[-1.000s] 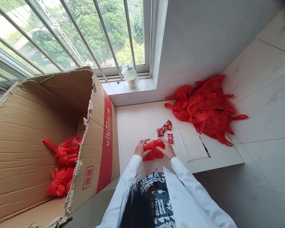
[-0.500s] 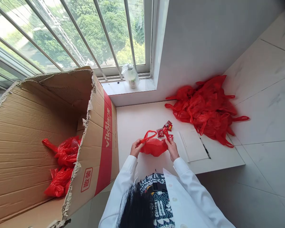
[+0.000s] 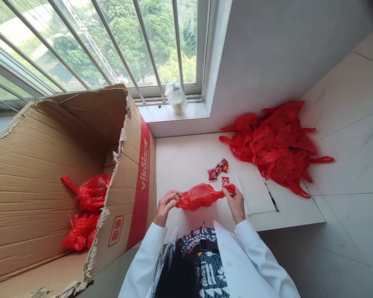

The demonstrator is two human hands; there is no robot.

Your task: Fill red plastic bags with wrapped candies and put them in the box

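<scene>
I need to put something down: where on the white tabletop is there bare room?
The left patch of tabletop, bordered by the carton, the wall, the snack packets and the held plastic bag. Crowded: the right, with the notebook, pen and heaped red bags.

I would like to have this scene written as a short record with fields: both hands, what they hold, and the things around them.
Left hand: holds one end of a red plastic bag
Right hand: holds the other end
Bag: drawn out sideways between the hands; contents cannot be told
Beyond bag: small red snack packets on the white tabletop
Right of right hand: white notebook, dark pen along its right edge
Farther right: pile of red plastic bags
Left: open cardboard box with red plastic bundles inside
</scene>
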